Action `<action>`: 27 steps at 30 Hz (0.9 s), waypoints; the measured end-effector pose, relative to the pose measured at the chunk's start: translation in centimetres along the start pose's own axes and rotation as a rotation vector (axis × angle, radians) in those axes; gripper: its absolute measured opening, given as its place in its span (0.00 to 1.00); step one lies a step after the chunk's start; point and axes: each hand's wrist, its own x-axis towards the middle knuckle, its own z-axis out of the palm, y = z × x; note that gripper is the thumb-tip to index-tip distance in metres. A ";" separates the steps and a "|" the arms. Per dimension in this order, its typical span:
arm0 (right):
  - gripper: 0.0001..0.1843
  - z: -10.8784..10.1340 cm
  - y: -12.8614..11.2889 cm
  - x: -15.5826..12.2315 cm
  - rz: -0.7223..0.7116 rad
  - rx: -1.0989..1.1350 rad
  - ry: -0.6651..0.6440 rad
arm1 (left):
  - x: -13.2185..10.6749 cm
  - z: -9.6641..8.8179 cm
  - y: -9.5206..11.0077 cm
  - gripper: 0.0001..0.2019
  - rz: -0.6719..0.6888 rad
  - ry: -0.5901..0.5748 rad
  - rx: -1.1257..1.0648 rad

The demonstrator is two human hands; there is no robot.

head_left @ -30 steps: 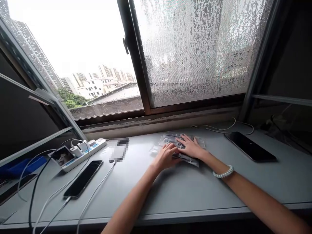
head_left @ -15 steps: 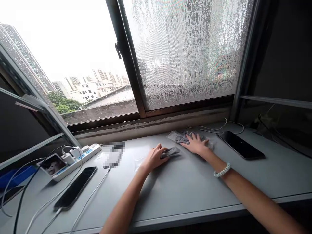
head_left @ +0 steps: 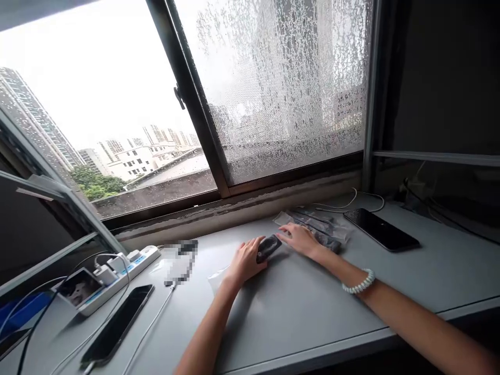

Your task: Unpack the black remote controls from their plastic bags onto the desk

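Note:
My left hand (head_left: 246,261) is closed round a small dark grey item (head_left: 269,248) on the desk, which looks like a folded bundle in clear plastic; its exact kind is unclear. From the right, my right hand (head_left: 301,241) reaches toward that item with fingers stretched out and holds nothing I can see. Its fingertips are close to the item's right end; whether they touch it I cannot tell. Just behind the right hand lie clear plastic bags (head_left: 330,228) with dark contents, partly hidden by it. A flat clear plastic piece (head_left: 215,281) lies beside my left wrist.
At left stand a white power strip (head_left: 142,258) with chargers and a black phone (head_left: 119,323) on a cable. A larger black phone or tablet (head_left: 382,229) lies at right, with a white cable (head_left: 353,200) behind it. A window (head_left: 273,104) rises beyond the grey desk (head_left: 312,323).
My right hand has lifted off the plastic bags and moved left toward the dark item. My left hand still holds the item, which now shows more. The view has shifted slightly.

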 end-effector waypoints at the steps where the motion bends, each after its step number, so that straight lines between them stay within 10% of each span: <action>1: 0.21 0.3 -0.1 -0.1 0.002 0.050 -0.010 | 0.0 0.0 0.1 0.29 0.013 0.022 0.006; 17: 0.24 1.6 -1.0 -0.5 -0.028 0.504 0.054 | 0.1 1.1 -0.8 0.22 -0.082 0.244 -0.023; 27: 0.29 2.0 -0.4 0.1 0.200 0.860 0.172 | 0.3 0.7 0.3 0.11 -0.519 0.555 -0.226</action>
